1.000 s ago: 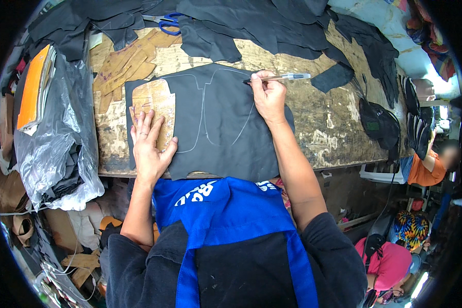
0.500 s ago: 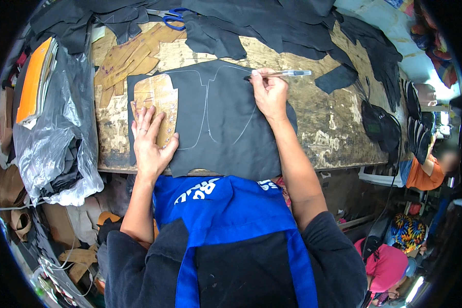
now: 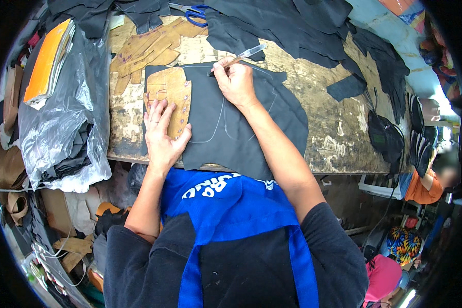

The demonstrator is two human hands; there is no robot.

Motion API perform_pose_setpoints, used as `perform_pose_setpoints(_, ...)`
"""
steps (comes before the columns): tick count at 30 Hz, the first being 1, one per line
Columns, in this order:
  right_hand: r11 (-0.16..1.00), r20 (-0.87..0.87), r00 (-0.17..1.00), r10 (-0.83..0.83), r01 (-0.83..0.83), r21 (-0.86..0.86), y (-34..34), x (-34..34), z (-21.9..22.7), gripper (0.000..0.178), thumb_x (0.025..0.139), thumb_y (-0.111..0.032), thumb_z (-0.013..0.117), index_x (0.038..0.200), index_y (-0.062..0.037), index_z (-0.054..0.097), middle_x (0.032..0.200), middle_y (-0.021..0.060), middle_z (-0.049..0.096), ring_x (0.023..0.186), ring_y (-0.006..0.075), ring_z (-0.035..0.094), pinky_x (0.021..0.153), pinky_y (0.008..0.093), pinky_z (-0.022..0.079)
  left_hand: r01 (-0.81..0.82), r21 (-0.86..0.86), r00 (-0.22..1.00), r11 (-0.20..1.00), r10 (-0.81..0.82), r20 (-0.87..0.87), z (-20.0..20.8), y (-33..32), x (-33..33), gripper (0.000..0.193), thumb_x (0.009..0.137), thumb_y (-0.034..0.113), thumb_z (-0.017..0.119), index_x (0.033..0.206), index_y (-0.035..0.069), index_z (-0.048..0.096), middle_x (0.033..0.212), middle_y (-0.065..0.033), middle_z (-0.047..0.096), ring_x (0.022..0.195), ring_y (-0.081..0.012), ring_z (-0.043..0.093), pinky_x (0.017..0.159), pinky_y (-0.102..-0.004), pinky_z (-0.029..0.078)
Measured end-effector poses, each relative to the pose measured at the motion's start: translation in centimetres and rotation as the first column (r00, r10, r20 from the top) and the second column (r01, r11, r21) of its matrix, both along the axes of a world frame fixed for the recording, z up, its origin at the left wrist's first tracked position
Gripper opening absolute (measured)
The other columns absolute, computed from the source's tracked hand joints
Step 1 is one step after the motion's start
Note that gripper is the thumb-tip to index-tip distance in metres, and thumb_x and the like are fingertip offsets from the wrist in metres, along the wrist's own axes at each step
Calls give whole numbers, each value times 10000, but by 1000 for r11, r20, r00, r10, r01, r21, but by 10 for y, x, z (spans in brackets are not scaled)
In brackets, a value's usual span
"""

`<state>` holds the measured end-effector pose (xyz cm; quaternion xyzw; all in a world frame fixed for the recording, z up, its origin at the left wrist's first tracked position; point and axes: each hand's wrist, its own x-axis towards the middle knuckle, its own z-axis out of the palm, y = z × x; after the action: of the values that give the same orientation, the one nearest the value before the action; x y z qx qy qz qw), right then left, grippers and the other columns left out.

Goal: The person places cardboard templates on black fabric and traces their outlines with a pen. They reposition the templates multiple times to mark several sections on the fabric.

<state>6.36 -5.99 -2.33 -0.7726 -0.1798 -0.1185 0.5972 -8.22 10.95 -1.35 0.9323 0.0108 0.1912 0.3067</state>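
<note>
My left hand [image 3: 164, 134] lies with spread fingers on a tan, curved-edge pattern piece [image 3: 177, 92], pressing it flat onto a dark grey sheet [image 3: 280, 126] that looks like leather. Between the closed fingers of my right hand [image 3: 236, 84] is a pen [image 3: 251, 51] with a clear barrel, its dark tip over the sheet near the upper edge. Pale curved outlines run across the sheet to the right of the pattern piece. Part of the pattern piece is covered by my left fingers.
Blue-handled scissors [image 3: 195, 15] and more dark sheets [image 3: 287, 31] lie at the back of the worn wooden table [image 3: 333, 136]. Tan pattern pieces [image 3: 148, 49] are stacked at the far left. A clear plastic bag [image 3: 66, 128] and an orange-covered book [image 3: 49, 61] stand left. A co-worker [image 3: 423, 187] is at right.
My right hand has moved left with the pen, nearer the pattern piece. More pale line shows on the sheet's right part. My left hand still presses on the pattern piece; the whole view has shifted.
</note>
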Motion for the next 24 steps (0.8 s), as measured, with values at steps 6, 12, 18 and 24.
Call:
perform_pose_setpoints(6, 992, -60, 992, -109, 105, -74, 6, 2, 2, 136, 819, -116, 623, 746, -1, 609, 622, 142, 608, 536, 227, 613, 515, 335, 462, 0, 19, 1000, 1000, 0, -4, -1, -1, 0, 517, 661, 228, 740, 1127, 39, 620, 1284, -169, 509, 1295, -352, 382, 1070, -540, 236)
perform_pose_setpoints(12, 998, 34, 998, 55, -56, 21, -37, -23, 17, 154, 908, -102, 566, 923, 32, 640, 757, 60, 668, 700, 99, 606, 652, 231, 479, 16, 75, 1000, 997, -14, -25, 1, -1, 1, 496, 660, 224, 737, 1107, 38, 631, 1272, -182, 510, 1284, -371, 388, 1062, -549, 244)
perform_pose_setpoints(18, 473, 346, 424, -837, 879, 67, -234, -76, 24, 160, 934, -122, 515, 951, -7, 625, 1000, 98, 634, 854, 180, 607, 762, 305, 482, 12, 52, 1000, 999, -11, -21, 3, -3, 1, 472, 657, 220, 736, 1081, 35, 644, 1269, -183, 511, 1283, -370, 389, 1060, -546, 247)
perform_pose_setpoints(24, -415, 608, -147, -780, 849, -328, -383, -127, 5, 637, 692, -494, 765, 1005, 27, 576, 944, 219, 611, 884, 408, 586, 773, 487, 463, -2, 11, 1000, 1000, 2, -6, 2, -4, 0, 475, 648, 220, 734, 1080, 48, 640, 1246, -182, 522, 1268, -369, 403, 1068, -534, 239)
